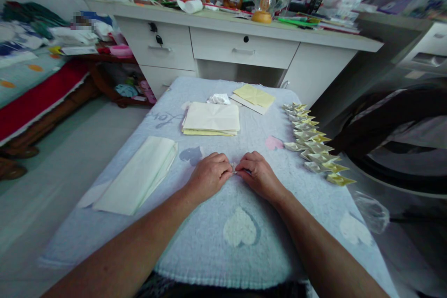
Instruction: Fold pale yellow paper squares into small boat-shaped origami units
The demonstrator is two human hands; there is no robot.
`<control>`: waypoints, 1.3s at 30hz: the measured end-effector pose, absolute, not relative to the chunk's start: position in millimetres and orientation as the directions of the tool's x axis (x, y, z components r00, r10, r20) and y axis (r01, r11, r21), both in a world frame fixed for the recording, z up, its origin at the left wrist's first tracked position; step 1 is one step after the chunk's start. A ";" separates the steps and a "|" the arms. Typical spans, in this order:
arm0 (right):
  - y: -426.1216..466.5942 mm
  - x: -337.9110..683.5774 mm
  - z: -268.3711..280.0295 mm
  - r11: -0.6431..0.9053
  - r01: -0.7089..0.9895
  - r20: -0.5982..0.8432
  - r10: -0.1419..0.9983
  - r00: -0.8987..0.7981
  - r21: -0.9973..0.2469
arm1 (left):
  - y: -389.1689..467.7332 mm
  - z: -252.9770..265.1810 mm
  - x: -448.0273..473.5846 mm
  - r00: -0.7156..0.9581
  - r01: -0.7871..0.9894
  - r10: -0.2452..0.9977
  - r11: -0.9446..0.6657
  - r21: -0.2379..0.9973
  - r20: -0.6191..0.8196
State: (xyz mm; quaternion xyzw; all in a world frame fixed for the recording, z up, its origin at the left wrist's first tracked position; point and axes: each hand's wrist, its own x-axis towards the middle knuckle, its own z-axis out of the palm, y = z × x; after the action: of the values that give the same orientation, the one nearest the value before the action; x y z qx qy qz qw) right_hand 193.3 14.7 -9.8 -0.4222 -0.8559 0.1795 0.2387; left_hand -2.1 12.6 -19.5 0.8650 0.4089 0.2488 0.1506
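Note:
Near the middle of the cloth-covered table (272, 242), my left hand (211, 174) and my right hand (260, 174) meet with fingertips pinched. Between them shows a small whitish folded paper piece (233, 169), mostly covered by the fingers. Beyond my hands lies a stack of white and yellow paper sheets (211, 117) with crease lines. A yellow creased sheet (254, 95) rests on a white one at the back. To the right of my right hand stand rows of several folded paper boats (316, 149), white and yellow. Left of my left hand lies a folded pale sheet bundle (139, 174).
A crumpled white tissue (219, 98) sits behind the stack. A white desk (244, 46) with drawers and a cluttered top stands beyond the table. At the right is a washing machine (419, 63), with a clear plastic bag (372, 212) by the table edge. A bed (38, 88) stands left.

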 end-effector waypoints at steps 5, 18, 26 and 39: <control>13.6 193.9 -10.7 0.569 0.650 0.256 0.817 -0.517 -0.503 | 13.3 -19.0 -2.6 0.540 0.631 0.787 -0.613 0.476 0.299; 11.1 189.8 -13.7 0.532 0.671 0.219 0.840 -0.497 -0.517 | 13.6 -19.3 -1.5 0.526 0.633 0.798 -0.598 0.492 0.294; 13.8 186.6 -10.2 0.483 0.709 0.182 0.869 -0.460 -0.514 | 15.8 -12.9 -1.0 0.480 0.669 0.840 -0.536 0.515 0.252; 17.1 191.7 -12.1 0.440 0.670 0.165 0.885 -0.435 -0.598 | 18.8 -15.4 -1.8 0.470 0.654 0.852 -0.511 0.558 0.230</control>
State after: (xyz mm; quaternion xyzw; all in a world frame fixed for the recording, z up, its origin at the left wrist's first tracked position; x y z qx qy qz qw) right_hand 191.7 17.1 -12.1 -0.4768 -0.8155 0.2291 0.2348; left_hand -1.8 18.8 -15.4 0.8334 0.4518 0.2470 0.2006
